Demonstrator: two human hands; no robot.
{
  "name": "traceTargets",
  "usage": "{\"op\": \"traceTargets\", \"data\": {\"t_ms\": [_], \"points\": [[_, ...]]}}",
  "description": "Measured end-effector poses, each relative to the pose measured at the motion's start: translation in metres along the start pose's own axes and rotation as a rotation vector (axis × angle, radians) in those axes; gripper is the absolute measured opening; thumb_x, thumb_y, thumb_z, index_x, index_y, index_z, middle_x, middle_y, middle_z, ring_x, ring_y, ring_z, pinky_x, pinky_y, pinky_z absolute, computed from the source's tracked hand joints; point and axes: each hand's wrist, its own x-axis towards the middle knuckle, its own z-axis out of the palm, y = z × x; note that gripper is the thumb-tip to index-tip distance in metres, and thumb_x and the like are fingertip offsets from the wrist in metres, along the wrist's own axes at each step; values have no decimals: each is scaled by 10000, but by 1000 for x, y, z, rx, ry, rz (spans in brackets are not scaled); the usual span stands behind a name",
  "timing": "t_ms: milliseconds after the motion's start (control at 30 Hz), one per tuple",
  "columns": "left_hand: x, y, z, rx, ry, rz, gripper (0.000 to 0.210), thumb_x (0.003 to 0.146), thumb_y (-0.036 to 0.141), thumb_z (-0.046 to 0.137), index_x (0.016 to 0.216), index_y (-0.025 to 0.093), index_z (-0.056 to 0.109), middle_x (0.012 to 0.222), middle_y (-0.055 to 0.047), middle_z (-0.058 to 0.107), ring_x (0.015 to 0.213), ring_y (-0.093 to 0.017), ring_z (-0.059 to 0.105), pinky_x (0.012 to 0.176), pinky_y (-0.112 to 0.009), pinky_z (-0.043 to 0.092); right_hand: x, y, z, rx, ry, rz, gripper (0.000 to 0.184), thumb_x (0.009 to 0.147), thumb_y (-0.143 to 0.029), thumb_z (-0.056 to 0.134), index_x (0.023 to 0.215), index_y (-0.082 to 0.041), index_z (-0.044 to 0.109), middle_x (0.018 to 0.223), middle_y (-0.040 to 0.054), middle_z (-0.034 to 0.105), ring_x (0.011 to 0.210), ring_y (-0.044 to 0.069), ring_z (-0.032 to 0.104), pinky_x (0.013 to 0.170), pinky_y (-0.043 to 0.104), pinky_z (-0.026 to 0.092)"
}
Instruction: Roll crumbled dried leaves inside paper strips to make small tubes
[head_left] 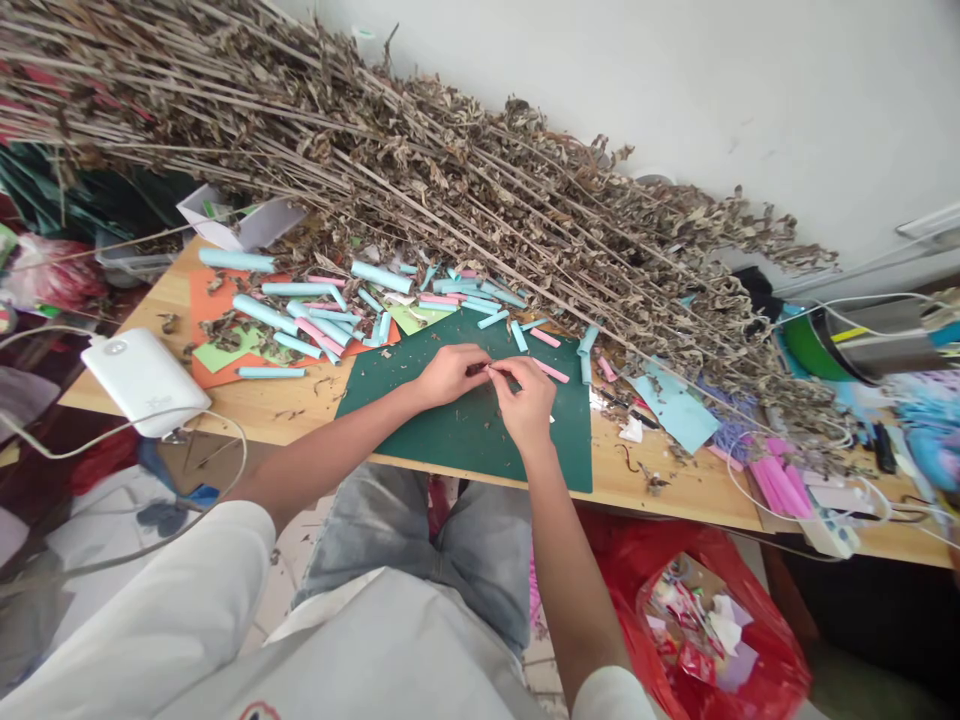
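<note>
My left hand [454, 376] and my right hand [523, 400] meet above the green cutting mat [442, 440]. Both are closed, thumbs and fingertips pinched together around something tiny that I cannot make out. Just beyond them on the mat lie a pink paper roll [550, 370] and a blue paper roll [519, 336]. More rolled paper tubes, blue and pink, are heaped to the left, among them a thick blue tube [265, 314] on an orange sheet [206, 300].
Dried leafy stalks [450, 170] cover the table's back along the wall. A white power bank [146, 380] with a cable sits at the left edge. Blue paper [679, 405] and a pink bundle [780, 478] lie right. A red rubbish bag [772, 620] hangs open below the table.
</note>
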Motion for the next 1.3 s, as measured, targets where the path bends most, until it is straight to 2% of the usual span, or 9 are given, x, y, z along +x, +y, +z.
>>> {"op": "traceTargets", "data": {"t_ms": [100,233,333,500,633,800,1000,1200,1300], "points": [[0,0,0,-6,3,6,254,930,373,539,896,158,669,780,-59,646,702,-152,601,645,-244,442,0,-1,-3,-38,-25,-43,148,897,-280,550,895,-216,683,932,71,671,893,194,627,845,349,516],[0,-1,1,26,5,12,263,932,373,528,889,156,669,800,-73,652,726,-162,611,659,-254,447,3,1,-4,59,-6,138,315,818,-349,656,1096,-199,647,897,50,673,733,163,612,715,317,536],[-1,-1,1,43,-5,2,261,935,363,525,859,158,668,774,-58,644,714,-155,604,644,-244,432,6,3,-1,152,-48,225,301,799,-373,672,1032,-182,684,843,41,696,683,152,615,661,295,531],[0,0,0,18,1,-15,210,917,331,564,865,156,667,760,-38,638,680,-135,591,627,-228,424,2,5,2,68,-1,101,210,883,-358,586,912,-200,723,898,68,715,795,182,649,753,329,543],[0,-1,1,6,1,-30,211,910,329,560,854,155,665,762,-43,635,679,-139,589,631,-235,435,-6,7,5,-123,20,-71,228,919,-319,531,1028,-222,707,962,99,702,924,217,641,873,385,524],[-1,-2,2,-6,6,-31,216,910,342,555,895,161,672,778,-50,640,681,-141,596,631,-239,443,-10,7,8,-69,110,-31,213,921,-330,534,1063,-217,646,942,80,690,856,195,648,836,374,548],[-1,-3,1,-2,-6,-14,195,909,323,569,883,157,668,773,-41,636,686,-137,594,638,-235,438,-3,-2,1,-105,-32,-95,187,917,-270,502,970,-215,673,987,94,637,963,207,621,881,362,527],[1,-1,0,-2,39,-28,261,902,406,599,849,159,666,774,-46,658,684,-140,602,644,-239,436,-17,-7,-17,-39,30,84,245,921,-277,497,1109,-197,632,993,81,645,815,171,616,720,312,532],[2,0,0,3,72,-42,286,897,429,605,824,159,664,772,-48,664,689,-142,606,657,-243,440,-41,-7,-25,-143,-158,98,211,897,-253,531,1053,-199,662,913,59,653,791,180,611,752,329,519]]}}
